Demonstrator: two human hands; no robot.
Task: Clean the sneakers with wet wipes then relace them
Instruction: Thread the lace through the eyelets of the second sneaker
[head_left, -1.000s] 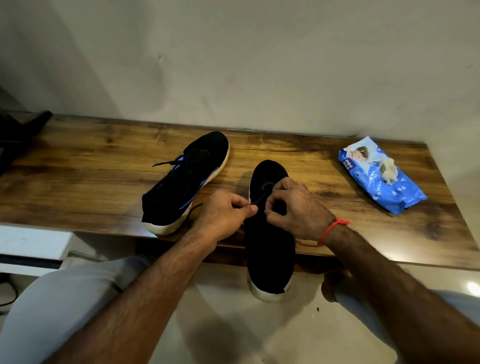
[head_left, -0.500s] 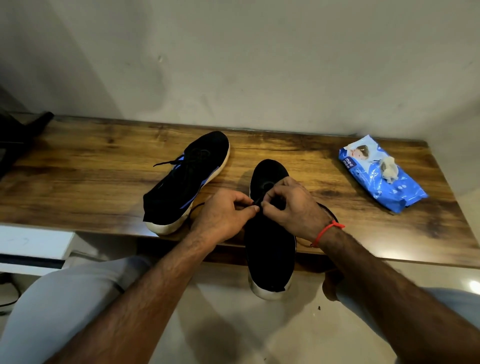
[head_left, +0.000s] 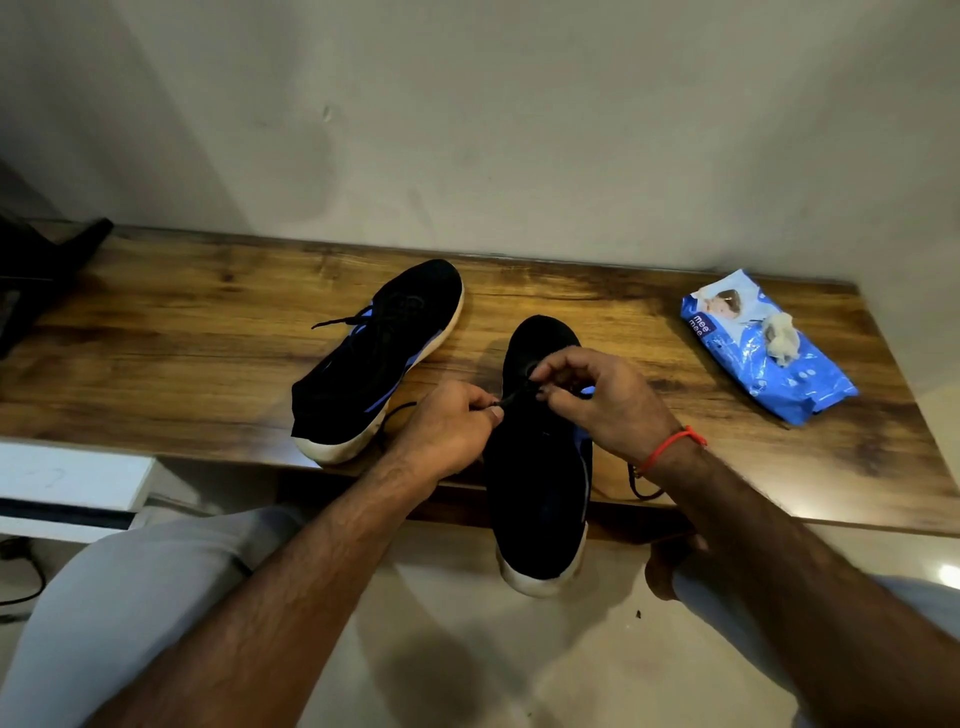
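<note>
Sneaker (head_left: 537, 467) lies on table (head_left: 156, 364) edge, heel overhanging; light, soft knit upper, stiff sole. Lace (head_left: 511, 397) thin, limp, probably slippery. Left hand (head_left: 447, 431) and right hand (head_left: 597, 400) pinch lace near eyelets; best hold near tip.

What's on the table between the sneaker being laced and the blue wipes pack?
Head view: between the near sneaker and the wipes pack lies bare wooden table, crossed only by the right hand.

Both forearms reach forward — left hand (head_left: 447, 431) and right hand (head_left: 597, 400) curled, fingertips pinching.
</note>
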